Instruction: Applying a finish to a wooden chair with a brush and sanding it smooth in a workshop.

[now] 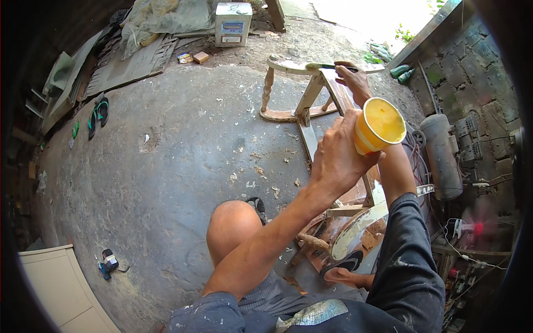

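My left hand (337, 156) is wrapped around a yellow paper cup (367, 133), which is tilted toward me and holds a thick yellow substance. Beyond it, my right hand (353, 80) grips a thin dark-handled paintbrush (340, 67). The brush's tip lies at the pale curved armrest (294, 66) of a wooden chair frame (309, 102); whether bristles touch the wood is hard to tell. Patches of white and bare brown wood mark the chair, which has a turned post (267, 89). My arms and the cup hide part of the frame.
A square metal can (232, 25) stands at the back. Flip-flops (99, 116) and a cordless drill (109, 263) lie on the concrete floor (166, 183) to the left. At right are a grey tank (441, 158), hoses and a spinning fan (476, 228). A pale cabinet (58, 288) fills the lower left.
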{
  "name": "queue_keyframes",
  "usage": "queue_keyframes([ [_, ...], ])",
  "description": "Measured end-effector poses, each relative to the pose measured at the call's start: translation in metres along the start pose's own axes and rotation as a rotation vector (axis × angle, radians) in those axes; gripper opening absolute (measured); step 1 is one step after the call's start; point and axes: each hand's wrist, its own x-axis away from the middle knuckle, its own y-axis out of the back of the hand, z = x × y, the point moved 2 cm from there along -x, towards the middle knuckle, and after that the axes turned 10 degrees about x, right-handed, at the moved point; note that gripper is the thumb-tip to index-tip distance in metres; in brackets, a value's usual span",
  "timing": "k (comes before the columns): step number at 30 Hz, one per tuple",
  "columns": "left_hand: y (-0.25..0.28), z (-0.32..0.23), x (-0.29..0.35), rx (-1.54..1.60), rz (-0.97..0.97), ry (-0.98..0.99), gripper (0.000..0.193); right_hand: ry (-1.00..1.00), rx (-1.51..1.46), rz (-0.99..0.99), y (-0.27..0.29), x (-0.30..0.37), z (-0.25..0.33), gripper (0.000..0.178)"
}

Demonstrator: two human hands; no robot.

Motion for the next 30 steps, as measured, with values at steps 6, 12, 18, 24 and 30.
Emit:
queue_keyframes([
  [6, -0.008, -0.002, 0.0, 0.036, 0.004, -0.025, 0.059, 0.079, 0.09, -0.214, 0.035, -0.008, -0.003, 0.027],
  [12, -0.007, -0.007, -0.004, 0.066, -0.051, -0.021, 0.059, 0.141, 0.616, -0.239, 0.023, -0.016, 0.021, 0.033],
  [18, -0.002, -0.005, -0.008, 0.037, -0.177, -0.123, 0.062, 0.378, 0.85, -0.091, -0.029, -0.015, 0.024, 0.031],
  [24, 0.0, -0.013, -0.011, 0.085, -0.248, -0.245, 0.066, 0.512, 0.82, -0.047, -0.058, 0.001, 0.047, 0.031],
  [30, -0.003, -0.019, -0.011, 0.18, -0.226, -0.249, 0.065, 0.388, 1.017, -0.152, -0.031, -0.012, 0.044, 0.035],
])
